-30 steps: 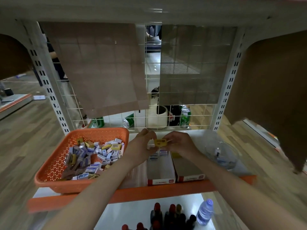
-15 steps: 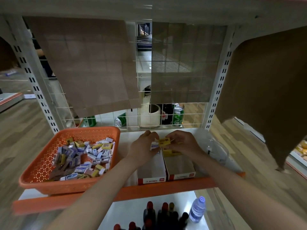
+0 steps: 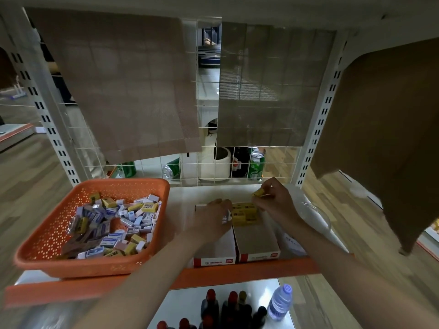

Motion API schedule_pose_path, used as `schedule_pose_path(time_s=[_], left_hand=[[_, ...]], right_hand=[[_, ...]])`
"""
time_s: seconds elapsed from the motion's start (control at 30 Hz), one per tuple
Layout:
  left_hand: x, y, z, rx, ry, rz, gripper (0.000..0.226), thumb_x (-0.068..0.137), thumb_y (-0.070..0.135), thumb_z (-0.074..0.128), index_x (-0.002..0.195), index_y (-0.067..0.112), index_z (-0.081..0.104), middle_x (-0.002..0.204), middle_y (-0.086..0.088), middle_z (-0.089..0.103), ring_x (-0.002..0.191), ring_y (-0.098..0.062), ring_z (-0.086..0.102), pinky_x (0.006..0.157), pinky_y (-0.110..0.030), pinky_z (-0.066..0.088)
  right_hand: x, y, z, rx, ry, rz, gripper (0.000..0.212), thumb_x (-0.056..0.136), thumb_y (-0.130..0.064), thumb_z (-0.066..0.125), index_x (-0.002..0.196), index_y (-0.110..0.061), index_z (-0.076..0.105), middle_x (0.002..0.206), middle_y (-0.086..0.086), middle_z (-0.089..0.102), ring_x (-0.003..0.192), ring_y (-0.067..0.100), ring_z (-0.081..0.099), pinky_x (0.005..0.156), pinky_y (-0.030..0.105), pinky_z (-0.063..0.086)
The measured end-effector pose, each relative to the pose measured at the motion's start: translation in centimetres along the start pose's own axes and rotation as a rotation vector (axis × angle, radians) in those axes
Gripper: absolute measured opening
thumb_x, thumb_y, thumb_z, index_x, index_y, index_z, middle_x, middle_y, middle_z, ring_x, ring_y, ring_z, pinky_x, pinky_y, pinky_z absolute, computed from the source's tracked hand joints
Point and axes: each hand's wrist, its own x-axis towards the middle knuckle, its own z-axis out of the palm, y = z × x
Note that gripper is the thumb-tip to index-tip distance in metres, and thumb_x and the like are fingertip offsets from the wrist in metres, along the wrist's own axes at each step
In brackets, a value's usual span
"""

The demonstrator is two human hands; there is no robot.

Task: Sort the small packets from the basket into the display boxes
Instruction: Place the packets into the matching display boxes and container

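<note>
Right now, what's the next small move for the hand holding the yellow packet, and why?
Probably lower the right hand toward the person and set its yellow packet onto the yellow row at the far end of the right display box. That box holds only yellow ones; the left hand covers the far end of the left display box.

On the shelf [image 3: 183, 193] before me, the basket [image 3: 59, 236] of packets [image 3: 114, 224] sits left; two display boxes [image 3: 257, 243] stand side by side right, cans [image 3: 256, 165] behind.
</note>
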Motion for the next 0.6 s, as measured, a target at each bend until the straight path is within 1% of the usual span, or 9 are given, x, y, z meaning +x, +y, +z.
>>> schedule_pose_path(time_s=[0.07, 0.13, 0.2, 0.3, 0.37, 0.43, 0.47, 0.53, 0.6], left_hand=[[0.2, 0.1, 0.4, 0.003, -0.053, -0.021, 0.028, 0.094, 0.032, 0.050, 0.121, 0.023, 0.051, 0.117, 0.001, 0.056, 0.105, -0.015, 0.056, 0.077, -0.022, 0.041], [0.4, 0.2, 1.1, 0.004, -0.099, -0.053, 0.033, 0.094, 0.037, 0.048, 0.125, 0.027, 0.050, 0.121, 0.002, 0.058, 0.106, -0.016, 0.057, 0.085, -0.026, 0.047], [0.7, 0.5, 2.0, 0.037, -0.128, -0.086, 0.038, 0.094, 0.039, 0.048, 0.130, 0.026, 0.047, 0.127, 0.001, 0.056, 0.112, -0.019, 0.056, 0.090, -0.032, 0.048], [0.9, 1.0, 3.1, 0.040, -0.151, -0.144, 0.043, 0.093, 0.038, 0.051, 0.132, 0.019, 0.044, 0.127, -0.004, 0.057, 0.113, -0.023, 0.056, 0.089, -0.033, 0.049], [1.1, 1.3, 3.7, 0.015, -0.154, -0.164, 0.045, 0.092, 0.034, 0.055, 0.131, 0.015, 0.043, 0.125, -0.006, 0.057, 0.111, -0.023, 0.057, 0.087, -0.035, 0.051], [1.3, 1.6, 4.2, 0.002, -0.151, -0.177, 0.044, 0.090, 0.028, 0.059, 0.128, 0.012, 0.043, 0.122, -0.008, 0.057, 0.108, -0.024, 0.057, 0.086, -0.034, 0.052], [1.3, 1.6, 4.4, -0.015, -0.148, -0.185, 0.043, 0.089, 0.026, 0.060, 0.127, 0.012, 0.044, 0.121, -0.008, 0.057, 0.107, -0.024, 0.058, 0.085, -0.034, 0.052], [1.5, 1.4, 4.6, -0.057, -0.141, -0.197, 0.044, 0.088, 0.024, 0.063, 0.126, 0.012, 0.044, 0.118, -0.008, 0.059, 0.105, -0.024, 0.059, 0.084, -0.032, 0.052], [1.6, 1.3, 4.7, -0.086, -0.153, -0.208, 0.046, 0.087, 0.026, 0.065, 0.126, 0.010, 0.046, 0.115, -0.009, 0.061, 0.103, -0.023, 0.060, 0.085, -0.032, 0.052]], right_hand=[[0.1, 0.3, 0.0, -0.065, -0.010, -0.039, 0.031, 0.075, 0.005, 0.070, 0.077, -0.014, 0.047, 0.079, 0.006, 0.059, 0.059, 0.010, 0.056, 0.050, 0.018, 0.044], [0.3, 0.6, -0.1, -0.108, -0.024, -0.062, 0.030, 0.075, 0.003, 0.072, 0.078, -0.013, 0.046, 0.077, 0.003, 0.059, 0.055, 0.002, 0.055, 0.050, 0.015, 0.045], [0.5, 0.7, -0.3, -0.142, -0.037, -0.072, 0.030, 0.075, 0.001, 0.074, 0.078, -0.011, 0.046, 0.073, 0.003, 0.061, 0.059, 0.006, 0.056, 0.054, 0.018, 0.046], [0.9, 0.9, -0.4, -0.157, -0.044, -0.050, 0.030, 0.074, -0.002, 0.076, 0.080, -0.014, 0.049, 0.079, 0.007, 0.063, 0.072, 0.014, 0.062, 0.053, 0.019, 0.048], [1.0, 0.9, -0.5, -0.112, -0.050, -0.025, 0.029, 0.074, -0.001, 0.077, 0.083, -0.013, 0.052, 0.085, 0.012, 0.064, 0.066, 0.015, 0.065, 0.047, 0.021, 0.049], [1.2, 1.1, -0.6, -0.080, -0.057, -0.026, 0.028, 0.072, 0.002, 0.077, 0.086, -0.010, 0.056, 0.086, 0.015, 0.064, 0.067, 0.023, 0.066, 0.048, 0.027, 0.052], [1.2, 1.1, -0.7, -0.085, -0.055, -0.033, 0.028, 0.071, 0.004, 0.077, 0.088, -0.008, 0.058, 0.086, 0.016, 0.064, 0.068, 0.026, 0.065, 0.048, 0.025, 0.051], [1.3, 1.1, -0.8, -0.114, -0.043, -0.044, 0.027, 0.071, 0.006, 0.076, 0.090, -0.006, 0.061, 0.089, 0.012, 0.065, 0.071, 0.022, 0.063, 0.045, 0.014, 0.045], [1.5, 1.2, -0.9, -0.131, -0.039, -0.048, 0.027, 0.071, 0.007, 0.075, 0.091, -0.008, 0.064, 0.091, 0.006, 0.065, 0.077, 0.019, 0.062, 0.046, 0.010, 0.043]])
